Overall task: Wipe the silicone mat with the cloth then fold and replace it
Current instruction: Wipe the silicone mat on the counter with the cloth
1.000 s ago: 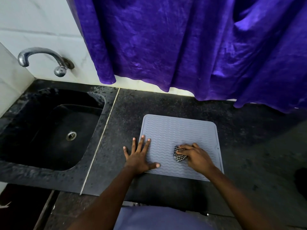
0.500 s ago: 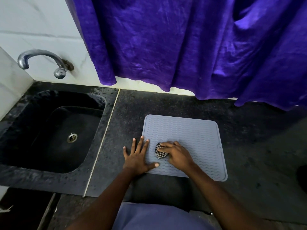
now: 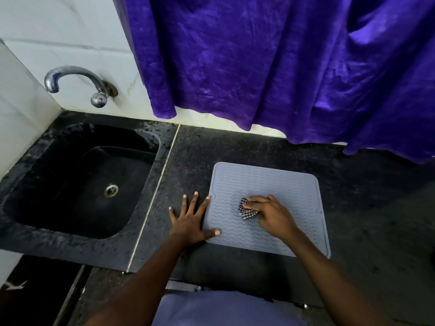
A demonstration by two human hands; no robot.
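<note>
The dark surface (image 3: 259,147) carries the grey silicone mat (image 3: 270,182), which lies flat near the front edge. The left hand (image 3: 188,222) is spread flat at the mat's left edge with its thumb on the front-left corner, pinning it. The right hand (image 3: 273,215), fingers curled over the bunched checked cloth (image 3: 247,210), has swept back from beside the left hand to the mat's middle. This looks like mid-wipe, with the far strip probably still to cover and folding not begun.

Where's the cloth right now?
Head view: the checked cloth is bunched under the right hand, near the middle of the grey silicone mat, right of the sink.
</note>
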